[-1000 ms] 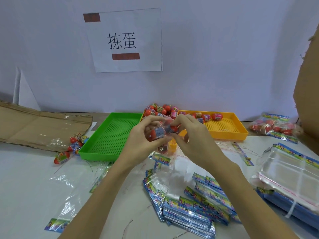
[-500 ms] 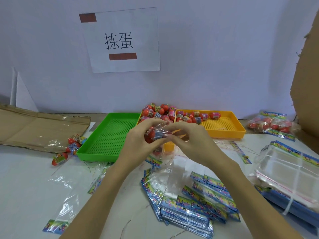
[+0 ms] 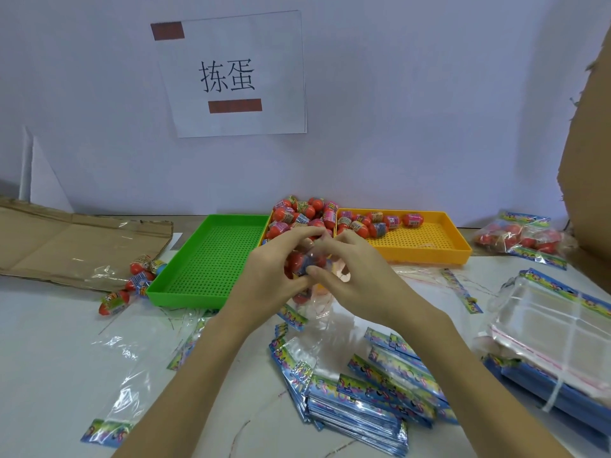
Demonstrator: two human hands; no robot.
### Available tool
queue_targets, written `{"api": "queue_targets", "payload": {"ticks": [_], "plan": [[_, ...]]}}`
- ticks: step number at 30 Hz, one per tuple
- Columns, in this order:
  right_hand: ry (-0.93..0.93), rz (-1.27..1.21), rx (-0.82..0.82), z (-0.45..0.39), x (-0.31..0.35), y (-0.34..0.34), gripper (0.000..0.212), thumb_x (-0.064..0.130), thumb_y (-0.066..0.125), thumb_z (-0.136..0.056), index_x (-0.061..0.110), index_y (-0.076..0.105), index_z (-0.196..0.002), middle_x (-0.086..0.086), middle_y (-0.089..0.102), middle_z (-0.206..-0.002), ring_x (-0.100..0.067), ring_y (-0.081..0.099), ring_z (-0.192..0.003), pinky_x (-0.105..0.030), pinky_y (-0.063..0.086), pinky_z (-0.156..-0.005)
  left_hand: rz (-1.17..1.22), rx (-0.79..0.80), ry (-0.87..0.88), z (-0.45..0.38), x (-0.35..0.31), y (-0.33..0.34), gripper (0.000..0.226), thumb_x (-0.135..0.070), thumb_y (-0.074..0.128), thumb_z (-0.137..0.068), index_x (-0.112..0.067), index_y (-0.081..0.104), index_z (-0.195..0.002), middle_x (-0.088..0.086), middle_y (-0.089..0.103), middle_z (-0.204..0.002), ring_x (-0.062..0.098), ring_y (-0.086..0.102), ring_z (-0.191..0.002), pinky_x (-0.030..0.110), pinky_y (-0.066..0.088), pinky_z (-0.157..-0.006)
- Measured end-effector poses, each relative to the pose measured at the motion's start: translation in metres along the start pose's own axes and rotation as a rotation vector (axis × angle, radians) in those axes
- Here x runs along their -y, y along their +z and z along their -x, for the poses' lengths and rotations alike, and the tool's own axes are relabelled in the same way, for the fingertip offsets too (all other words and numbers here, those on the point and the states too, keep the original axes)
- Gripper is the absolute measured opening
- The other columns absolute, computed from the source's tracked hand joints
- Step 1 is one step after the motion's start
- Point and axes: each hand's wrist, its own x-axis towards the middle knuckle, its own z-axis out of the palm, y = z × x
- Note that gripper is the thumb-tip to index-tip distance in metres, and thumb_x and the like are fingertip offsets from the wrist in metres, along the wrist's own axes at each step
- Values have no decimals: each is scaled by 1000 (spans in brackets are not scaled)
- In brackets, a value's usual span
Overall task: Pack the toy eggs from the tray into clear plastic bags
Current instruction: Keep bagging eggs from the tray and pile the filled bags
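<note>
Head view: left hand (image 3: 267, 276) and right hand (image 3: 360, 279) meet at frame centre, fingers curled, together pinching a clear bag (image 3: 317, 302) with red eggs (image 3: 297, 261) inside (egg count unreadable). The bag hangs in front of the yellow tray (image 3: 429, 249). Loose eggs heap (image 3: 304, 214) at the tray's 9 o'clock end. Green tray (image 3: 205, 259) lies at 9 o'clock of the hands. Bag stack (image 3: 363, 401) at 6 o'clock; filled bag (image 3: 522, 239) at 3 o'clock.

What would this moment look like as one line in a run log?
step: bagging eggs | left hand: holds clear bag | right hand: pinches bag | toy egg: between hands | yellow tray: eggs remain
</note>
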Motion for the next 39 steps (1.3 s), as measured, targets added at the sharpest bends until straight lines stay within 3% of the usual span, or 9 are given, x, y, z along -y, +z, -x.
{"api": "queue_targets", "payload": {"ticks": [7, 10, 13, 18, 24, 31, 34, 37, 39], "plan": [[99, -117, -98, -1, 8, 13, 30, 48, 72, -91, 31, 65, -114, 2, 50, -109, -17, 46, -109, -26, 39, -86, -86, -27, -26, 3, -4, 3, 75, 4, 83, -74, -18, 62, -142, -3, 68, -123, 12, 66, -111, 33, 56, -95], [103, -93, -194, -1, 7, 16, 30, 43, 74, -90, 27, 65, -114, 2, 50, -110, -17, 48, -110, -25, 41, -91, -75, 34, -91, 0, -9, 2, 75, -28, 75, -75, -29, 54, -147, -18, 66, -122, 1, 65, -104, 25, 54, -88], [120, -57, -314, -1, 3, 13, 30, 38, 80, -85, 23, 65, -106, 4, 54, -109, -20, 50, -108, -29, 42, -93, -55, 42, -211, -1, -7, -1, 67, -46, 77, -75, -35, 56, -138, -24, 70, -94, 2, 68, -80, 28, 56, -74], [105, 24, -361, 0, 6, 12, 34, 40, 81, -86, 25, 62, -110, 11, 63, -111, -20, 48, -111, -42, 40, -96, 117, 44, -259, -1, 4, -1, 34, -23, 89, -81, -29, 72, -110, -12, 75, -90, 7, 73, -80, 24, 58, -76], [11, -133, -352, 3, 12, 6, 33, 30, 80, -88, 32, 61, -115, 28, 63, -101, -16, 55, -110, -48, 45, -96, 361, 73, -389, -4, 0, -8, 34, -21, 91, -79, -33, 76, -108, 13, 77, -90, 37, 75, -85, 54, 61, -87], [34, -239, -282, 0, 9, 4, 17, 29, 71, -96, 36, 71, -110, 20, 65, -109, -14, 58, -113, -47, 47, -100, 437, 76, -481, -6, -2, -18, 41, -30, 96, -76, -25, 69, -106, 39, 65, -95, 29, 55, -75, 45, 44, -70], [32, -284, -250, -2, 6, 4, 22, 23, 65, -100, 32, 73, -119, 23, 63, -114, -10, 56, -118, -40, 47, -103, 449, 68, -480, -5, -5, -20, 33, -33, 92, -80, -22, 72, -105, 19, 76, -98, 36, 72, -85, 49, 58, -74], [3, -338, -197, -3, 4, 0, 33, 15, 62, -101, 31, 66, -129, 22, 66, -120, 2, 57, -119, -22, 48, -96, 577, 54, -547, -5, -4, -20, 18, -22, 84, -86, -20, 75, -102, -1, 80, -94, 15, 77, -80, 20, 57, -61], [-8, -380, -183, -3, 3, -3, 37, 3, 60, -99, 29, 64, -125, 22, 68, -119, 5, 60, -117, -16, 50, -90, 634, 67, -573, -4, -6, -19, 16, -16, 81, -90, -17, 75, -105, 0, 79, -93, 12, 76, -78, 16, 55, -60]]}}
